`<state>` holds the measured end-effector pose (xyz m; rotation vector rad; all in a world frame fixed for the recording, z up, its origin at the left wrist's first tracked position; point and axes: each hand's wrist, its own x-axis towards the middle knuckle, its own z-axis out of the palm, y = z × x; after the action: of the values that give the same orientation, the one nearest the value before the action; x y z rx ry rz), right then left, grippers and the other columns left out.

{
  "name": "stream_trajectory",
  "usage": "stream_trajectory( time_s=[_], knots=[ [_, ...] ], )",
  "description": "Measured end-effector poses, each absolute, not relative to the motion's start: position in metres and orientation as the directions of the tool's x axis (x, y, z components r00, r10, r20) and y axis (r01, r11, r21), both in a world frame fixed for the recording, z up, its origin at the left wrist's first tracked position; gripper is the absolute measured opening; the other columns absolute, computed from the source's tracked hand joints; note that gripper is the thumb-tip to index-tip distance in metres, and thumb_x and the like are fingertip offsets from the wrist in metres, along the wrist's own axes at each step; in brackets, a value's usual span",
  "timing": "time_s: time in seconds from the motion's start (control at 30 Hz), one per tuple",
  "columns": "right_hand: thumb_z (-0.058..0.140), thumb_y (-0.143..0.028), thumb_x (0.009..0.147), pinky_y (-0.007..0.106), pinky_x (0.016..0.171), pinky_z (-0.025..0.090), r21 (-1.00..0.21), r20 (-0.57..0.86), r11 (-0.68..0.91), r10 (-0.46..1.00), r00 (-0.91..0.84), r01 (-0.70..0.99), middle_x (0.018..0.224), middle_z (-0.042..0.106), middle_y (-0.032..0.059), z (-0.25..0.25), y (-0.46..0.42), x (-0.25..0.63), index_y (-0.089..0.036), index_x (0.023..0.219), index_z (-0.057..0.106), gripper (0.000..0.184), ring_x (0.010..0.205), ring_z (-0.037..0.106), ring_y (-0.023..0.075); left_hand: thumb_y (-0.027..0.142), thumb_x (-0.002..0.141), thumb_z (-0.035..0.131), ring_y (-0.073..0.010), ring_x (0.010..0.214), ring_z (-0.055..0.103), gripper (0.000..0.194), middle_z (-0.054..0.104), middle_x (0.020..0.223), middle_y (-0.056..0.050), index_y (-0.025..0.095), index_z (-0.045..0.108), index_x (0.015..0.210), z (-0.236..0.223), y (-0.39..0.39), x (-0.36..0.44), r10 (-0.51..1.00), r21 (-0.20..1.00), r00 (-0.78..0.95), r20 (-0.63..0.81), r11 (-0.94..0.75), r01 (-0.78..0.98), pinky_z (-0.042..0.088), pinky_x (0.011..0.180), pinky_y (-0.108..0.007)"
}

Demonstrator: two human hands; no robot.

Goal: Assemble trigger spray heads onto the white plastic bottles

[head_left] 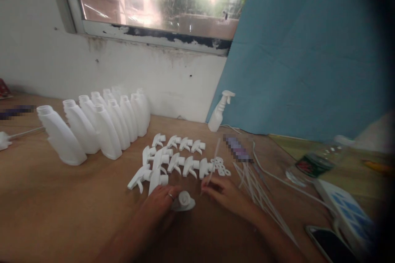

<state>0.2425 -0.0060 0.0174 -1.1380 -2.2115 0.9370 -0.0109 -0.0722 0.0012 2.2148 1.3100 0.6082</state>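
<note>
Pinched thin tube [217, 148] near lower end in right hand [226, 195], likely for control, gripped white piece [184, 199] mouth-up in left hand [159, 199], near trigger heads [175, 163] spread within reach on tabletop [31, 189].

Smooth matt plastic bottles [107, 136], plastic trigger heads [175, 163], wood-look tabletop [33, 201]

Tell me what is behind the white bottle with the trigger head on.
Behind the bottle hangs a blue sheet, with white wall left of it. The bottle covers part of the sheet; what lies behind the sheet cannot be seen.
</note>
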Motion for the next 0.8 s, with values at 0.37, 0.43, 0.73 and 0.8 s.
stream_trajectory(
  time_s=[0.37,0.43,0.73,0.8],
  knots=[
    [0.061,-0.046,0.084,0.024,0.053,0.041,-0.892,0.229,0.378,0.85,-0.475,0.246,0.059,0.054,-0.0018,0.022,-0.021,0.199,-0.018,0.069,0.059,0.032,0.053,0.051,0.0121,0.007,0.077,0.053,-0.0214,0.101,0.051,0.039,0.058,0.103,-0.006,0.021,0.057,0.113,-0.014,-0.068,-0.013,0.857,0.523,0.486,0.173,-0.498,0.692,0.041,0.091,-0.035],
    [0.061,-0.045,0.084,0.024,0.054,0.041,-0.868,0.251,0.417,0.837,-0.486,0.269,0.06,0.055,-0.0012,0.021,-0.024,0.191,-0.018,0.069,0.059,0.031,0.056,0.053,0.0128,0.007,0.077,0.053,-0.022,0.102,0.051,0.04,0.058,0.104,-0.006,0.019,0.056,0.115,-0.015,-0.068,-0.013,0.855,0.511,0.486,0.18,-0.504,0.697,0.042,0.091,-0.035],
    [0.054,-0.033,0.091,0.025,0.057,0.041,-0.743,0.296,0.547,0.786,-0.544,0.386,0.067,0.058,0.0003,0.015,-0.029,0.189,-0.019,0.075,0.058,0.021,0.061,0.055,0.0143,0.009,0.08,0.053,-0.0216,0.101,0.05,0.037,0.057,0.104,-0.005,0.02,0.056,0.115,-0.018,-0.068,-0.013,0.847,0.506,0.491,0.204,-0.521,0.688,0.042,0.09,-0.035],
    [0.053,-0.03,0.091,0.026,0.061,0.042,-0.689,0.314,0.598,0.756,-0.575,0.41,0.069,0.059,0.001,0.017,-0.031,0.189,-0.019,0.076,0.057,0.018,0.064,0.056,0.0152,0.009,0.079,0.053,-0.0215,0.1,0.05,0.037,0.057,0.103,-0.006,0.018,0.056,0.114,-0.018,-0.067,-0.013,0.848,0.499,0.491,0.201,-0.52,0.693,0.042,0.089,-0.035]
  ],
)
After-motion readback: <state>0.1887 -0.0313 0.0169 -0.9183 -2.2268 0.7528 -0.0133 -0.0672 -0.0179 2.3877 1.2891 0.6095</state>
